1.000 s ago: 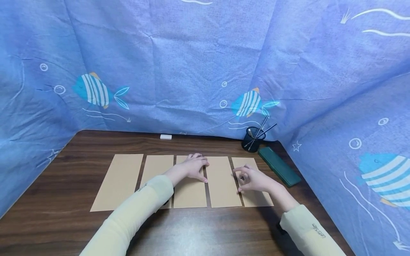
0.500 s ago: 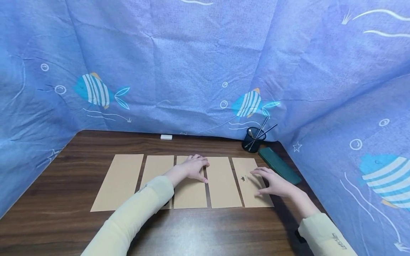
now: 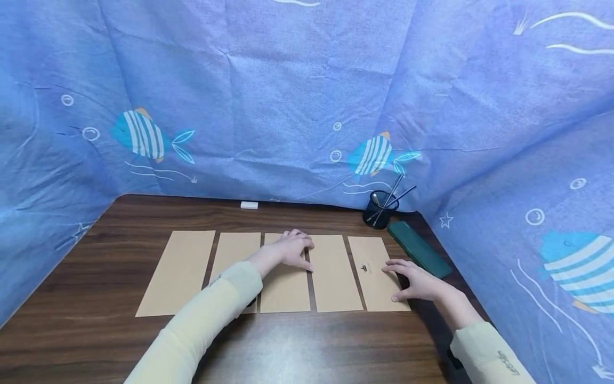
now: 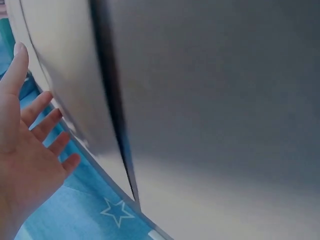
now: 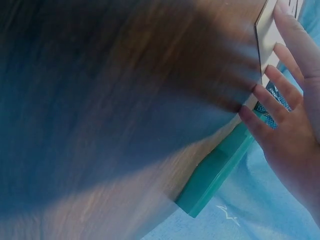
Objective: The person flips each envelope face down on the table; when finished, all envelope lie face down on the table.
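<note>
Several tan paper rectangles lie side by side in a row on the table. My left hand (image 3: 290,249), fingers loosely spread, is over the gap between the middle sheet (image 3: 285,293) and the fourth sheet (image 3: 333,277). At the far right, the end sheet (image 3: 374,290) carries a small black crown print (image 3: 365,268). My right hand (image 3: 416,281) is at that sheet's right edge, thumb and fingers apart and nothing between them. The left wrist view shows the left hand (image 4: 35,145) with spread fingers; the right wrist view shows the right hand (image 5: 287,115) likewise.
A long green case (image 3: 418,249) lies just behind my right hand. Beyond it stands a black mesh pen cup (image 3: 376,214) with several thin sticks. A small white block (image 3: 249,205) sits at the back edge. Blue fish-print cloth (image 3: 288,106) hangs behind and to the right.
My right hand has moved right, from the end sheet's left edge across to its right edge, uncovering the crown print. My left hand has stayed in place.
</note>
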A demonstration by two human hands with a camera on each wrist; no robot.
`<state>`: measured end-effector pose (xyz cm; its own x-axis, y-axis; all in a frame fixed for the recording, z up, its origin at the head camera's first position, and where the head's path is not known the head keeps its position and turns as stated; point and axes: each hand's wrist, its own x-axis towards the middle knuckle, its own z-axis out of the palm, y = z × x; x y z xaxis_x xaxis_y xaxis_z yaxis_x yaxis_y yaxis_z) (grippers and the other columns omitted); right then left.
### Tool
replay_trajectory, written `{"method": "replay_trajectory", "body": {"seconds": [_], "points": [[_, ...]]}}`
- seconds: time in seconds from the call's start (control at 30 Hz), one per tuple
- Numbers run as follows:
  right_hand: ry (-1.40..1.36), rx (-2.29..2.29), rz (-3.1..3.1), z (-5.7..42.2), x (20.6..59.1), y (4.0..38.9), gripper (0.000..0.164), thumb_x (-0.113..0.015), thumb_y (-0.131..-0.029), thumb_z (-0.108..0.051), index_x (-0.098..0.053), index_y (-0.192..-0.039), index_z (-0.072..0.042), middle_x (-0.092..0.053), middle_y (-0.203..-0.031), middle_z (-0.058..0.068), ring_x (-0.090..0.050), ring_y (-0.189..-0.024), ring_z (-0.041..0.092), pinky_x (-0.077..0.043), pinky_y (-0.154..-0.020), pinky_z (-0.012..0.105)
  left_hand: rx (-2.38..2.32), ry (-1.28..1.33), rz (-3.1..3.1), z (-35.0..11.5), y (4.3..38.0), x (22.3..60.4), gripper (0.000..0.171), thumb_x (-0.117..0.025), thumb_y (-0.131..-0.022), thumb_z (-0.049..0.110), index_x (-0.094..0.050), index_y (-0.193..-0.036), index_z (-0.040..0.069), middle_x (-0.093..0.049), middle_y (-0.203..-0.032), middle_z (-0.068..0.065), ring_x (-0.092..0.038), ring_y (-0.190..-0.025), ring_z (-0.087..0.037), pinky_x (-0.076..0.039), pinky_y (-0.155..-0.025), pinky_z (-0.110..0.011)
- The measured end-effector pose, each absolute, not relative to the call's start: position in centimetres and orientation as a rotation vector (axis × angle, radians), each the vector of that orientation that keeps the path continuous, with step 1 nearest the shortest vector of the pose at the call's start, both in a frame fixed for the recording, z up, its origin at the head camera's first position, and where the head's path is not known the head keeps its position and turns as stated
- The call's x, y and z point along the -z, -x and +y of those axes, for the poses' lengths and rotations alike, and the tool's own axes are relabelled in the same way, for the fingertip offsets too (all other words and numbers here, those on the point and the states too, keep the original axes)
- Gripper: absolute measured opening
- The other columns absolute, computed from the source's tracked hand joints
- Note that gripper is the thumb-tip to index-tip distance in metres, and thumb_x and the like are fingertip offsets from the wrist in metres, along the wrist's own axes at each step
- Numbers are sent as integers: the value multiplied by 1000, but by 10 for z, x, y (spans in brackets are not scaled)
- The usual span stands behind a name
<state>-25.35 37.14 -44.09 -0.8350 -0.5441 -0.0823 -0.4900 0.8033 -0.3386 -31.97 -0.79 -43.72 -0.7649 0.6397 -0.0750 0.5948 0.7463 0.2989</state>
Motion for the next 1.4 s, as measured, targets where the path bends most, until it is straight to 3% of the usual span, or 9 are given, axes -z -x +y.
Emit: {"method": "replay_trajectory", "body": {"seconds": [0.17, 0.53, 0.93, 1.1, 1.4], "points": [[817, 449, 2814, 372, 441, 254, 74, -79, -70, -45, -54, -129, -8, -46, -136, 20, -39, -126, 44, -33, -98, 62, -417, -983, 2765, 2, 324, 432, 61, -71, -78, 51, -60, -124, 14, -46, -139, -7, -30, -133, -31, -23, -107, -51], [857, 461, 2813, 373, 442, 255, 73, -78, -71, -45, -55, -129, -7, -46, -137, 21, -39, -125, 45, -34, -96, 62, -468, -1068, 2716, 63, 315, 439, 87, -71, -76, 53, -38, -143, 10, -33, -151, -7, -23, -140, -29, -18, -113, -50], [831, 440, 2776, 372, 435, 260, 68, -79, -72, -43, -56, -126, -8, -48, -134, 19, -41, -124, 42, -36, -97, 59, -329, -1215, 2618, 93, 295, 443, 82, -74, -72, 56, -44, -141, 23, -29, -153, -2, -21, -142, -27, -20, -113, -44], [861, 436, 2831, 364, 431, 273, 63, -79, -74, -38, -58, -124, -5, -52, -128, 20, -46, -120, 39, -39, -96, 56, -301, -1236, 2631, 93, 296, 446, 83, -72, -72, 59, -42, -142, 24, -29, -153, 0, -21, -142, -27, -19, -114, -43], [667, 437, 2871, 346, 432, 315, 71, -76, -77, -38, -50, -133, -2, -42, -137, 28, -40, -126, 45, -34, -101, 58, -275, -1226, 2643, 93, 295, 443, 85, -73, -70, 59, -44, -141, 24, -31, -152, 0, -24, -141, -26, -22, -113, -41]]}}
